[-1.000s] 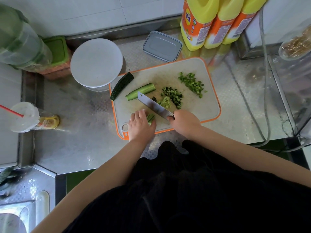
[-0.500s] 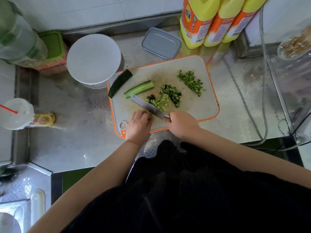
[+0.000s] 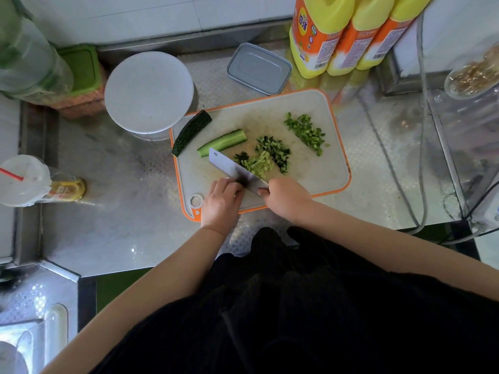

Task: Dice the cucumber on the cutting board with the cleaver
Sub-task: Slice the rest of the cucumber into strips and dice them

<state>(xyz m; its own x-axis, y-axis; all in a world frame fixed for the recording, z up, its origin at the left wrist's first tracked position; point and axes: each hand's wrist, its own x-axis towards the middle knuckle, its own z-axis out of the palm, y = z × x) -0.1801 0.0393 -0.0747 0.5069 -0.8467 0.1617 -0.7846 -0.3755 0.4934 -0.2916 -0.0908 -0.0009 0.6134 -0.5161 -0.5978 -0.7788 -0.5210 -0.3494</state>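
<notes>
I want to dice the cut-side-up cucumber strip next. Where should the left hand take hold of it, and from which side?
Probably grip the cucumber strip across its width near its lower-left end, coming down from above with fingers curled. It lies flat on the cutting board, slanting up to the right, apart from the dark cucumber piece, so its long sides are free and its right end stays open to the cleaver.

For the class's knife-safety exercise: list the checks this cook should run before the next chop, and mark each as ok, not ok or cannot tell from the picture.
1. Right hand has a grip on the cleaver handle: ok.
2. Left hand fingertips tucked away from the blade: cannot tell, the blade hides them.
3. Cucumber under the left hand to cut: cannot tell, hidden.
4. Cutting board lies flat on the counter: ok.
5. Diced pile lies clear of the left hand, beyond the blade: ok.
6. Uncut cucumber pieces wait on the board: ok.
</notes>
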